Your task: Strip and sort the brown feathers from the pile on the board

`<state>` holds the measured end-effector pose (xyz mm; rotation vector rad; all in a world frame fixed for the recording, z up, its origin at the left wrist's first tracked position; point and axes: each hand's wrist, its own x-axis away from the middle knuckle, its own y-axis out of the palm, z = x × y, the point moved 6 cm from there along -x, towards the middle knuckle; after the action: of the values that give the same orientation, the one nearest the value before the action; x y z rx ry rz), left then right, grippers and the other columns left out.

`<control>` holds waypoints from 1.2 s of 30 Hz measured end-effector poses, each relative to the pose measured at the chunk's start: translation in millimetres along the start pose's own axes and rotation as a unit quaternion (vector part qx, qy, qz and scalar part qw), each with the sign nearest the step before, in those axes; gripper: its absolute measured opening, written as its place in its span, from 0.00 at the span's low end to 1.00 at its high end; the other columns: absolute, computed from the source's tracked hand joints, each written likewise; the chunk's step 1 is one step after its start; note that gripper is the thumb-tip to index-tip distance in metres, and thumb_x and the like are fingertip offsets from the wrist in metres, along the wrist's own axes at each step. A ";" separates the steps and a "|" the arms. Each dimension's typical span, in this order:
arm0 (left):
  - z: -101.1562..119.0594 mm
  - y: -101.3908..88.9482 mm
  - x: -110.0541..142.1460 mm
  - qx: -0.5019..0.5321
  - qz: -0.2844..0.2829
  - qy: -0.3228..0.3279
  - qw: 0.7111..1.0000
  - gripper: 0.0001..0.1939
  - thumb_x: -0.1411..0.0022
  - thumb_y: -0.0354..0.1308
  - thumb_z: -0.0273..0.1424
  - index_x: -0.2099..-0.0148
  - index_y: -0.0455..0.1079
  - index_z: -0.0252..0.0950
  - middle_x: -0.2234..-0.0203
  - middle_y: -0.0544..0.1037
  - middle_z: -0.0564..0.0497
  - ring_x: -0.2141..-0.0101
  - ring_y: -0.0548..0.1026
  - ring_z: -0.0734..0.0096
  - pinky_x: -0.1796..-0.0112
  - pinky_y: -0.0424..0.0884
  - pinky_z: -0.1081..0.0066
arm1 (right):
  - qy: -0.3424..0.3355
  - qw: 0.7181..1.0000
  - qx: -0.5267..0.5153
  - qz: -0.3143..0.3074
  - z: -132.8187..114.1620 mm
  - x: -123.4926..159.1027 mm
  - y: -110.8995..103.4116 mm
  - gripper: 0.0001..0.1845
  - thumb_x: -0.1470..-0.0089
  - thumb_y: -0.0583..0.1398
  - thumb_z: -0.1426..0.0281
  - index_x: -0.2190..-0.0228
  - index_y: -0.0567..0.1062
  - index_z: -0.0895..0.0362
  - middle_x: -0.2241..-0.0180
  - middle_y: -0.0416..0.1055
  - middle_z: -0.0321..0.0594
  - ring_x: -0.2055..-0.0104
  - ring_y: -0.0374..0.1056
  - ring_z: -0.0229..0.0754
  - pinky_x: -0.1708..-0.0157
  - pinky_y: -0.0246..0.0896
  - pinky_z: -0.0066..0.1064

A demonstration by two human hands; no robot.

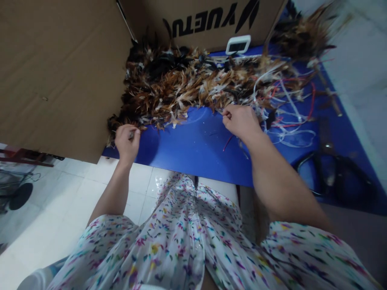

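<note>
Brown, black and white feather trim (181, 88) lies in thick rows across the blue tabletop (187, 145). At the front left end of the feathers, my left hand (127, 141) is closed in a pinch on the trim, with tufts showing on both sides of the fingers. My right hand (242, 123) is also pinched closed, at the front edge of the rows right of centre. What its fingertips hold is too small to make out. Beside that wrist lie tangled white cords (292, 135) and red strings (313, 100).
Cardboard panels stand at the left (60, 76) and back (205, 20). A small white device with a dark screen (238, 45) leans at the back. Black-handled scissors (329, 169) lie at the right. Another feather bundle (302, 36) with a stick sits at the back right.
</note>
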<state>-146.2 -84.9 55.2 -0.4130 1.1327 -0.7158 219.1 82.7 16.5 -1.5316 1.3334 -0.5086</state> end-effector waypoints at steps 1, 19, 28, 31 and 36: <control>9.2 11.7 -0.9 0.010 -0.036 0.010 0.999 0.09 0.35 0.58 0.35 0.57 0.74 0.37 0.57 0.78 0.43 0.52 0.76 0.59 0.46 0.70 0.57 | -0.001 1.000 0.001 0.001 -0.1 0.1 -0.2 0.10 0.49 0.57 0.75 0.66 0.77 0.56 0.63 0.78 0.49 0.59 0.74 0.54 0.56 0.67 0.45; 106.8 188.7 -36.0 -0.095 -0.337 0.037 0.936 0.38 0.34 0.55 0.48 0.30 0.57 0.31 0.31 0.57 0.28 0.31 0.56 0.39 0.34 0.54 0.47 | 0.000 1.000 0.011 -0.009 -3.5 0.4 -3.1 0.12 0.47 0.56 0.76 0.64 0.78 0.57 0.61 0.80 0.49 0.58 0.75 0.53 0.57 0.68 0.41; 170.0 201.2 -22.3 -0.022 -0.323 0.195 0.926 0.29 0.33 0.57 0.38 0.32 0.61 0.36 0.30 0.56 0.34 0.33 0.60 0.46 0.37 0.62 0.50 | -0.011 1.000 0.021 -0.004 -3.1 0.5 -1.3 0.12 0.46 0.55 0.76 0.65 0.78 0.58 0.63 0.79 0.50 0.61 0.75 0.52 0.57 0.67 0.41; 168.3 186.2 -28.4 -0.005 -0.286 0.219 0.933 0.22 0.32 0.55 0.34 0.38 0.68 0.36 0.34 0.65 0.36 0.37 0.67 0.49 0.40 0.66 0.52 | -0.008 1.000 0.019 -0.007 -2.8 0.5 -0.7 0.12 0.46 0.55 0.75 0.64 0.78 0.58 0.62 0.79 0.51 0.60 0.75 0.53 0.57 0.67 0.42; 114.3 153.4 -60.1 -0.019 -0.197 0.140 0.970 0.15 0.32 0.51 0.31 0.47 0.73 0.36 0.53 0.78 0.39 0.48 0.75 0.54 0.45 0.68 0.55 | 0.004 1.000 0.013 -0.021 -2.4 0.2 0.0 0.12 0.46 0.56 0.76 0.64 0.78 0.58 0.62 0.79 0.51 0.60 0.75 0.54 0.58 0.67 0.43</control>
<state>-8.5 60.2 42.3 -0.5930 1.3476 -1.1277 217.2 81.6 17.4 -1.5400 1.2978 -0.5581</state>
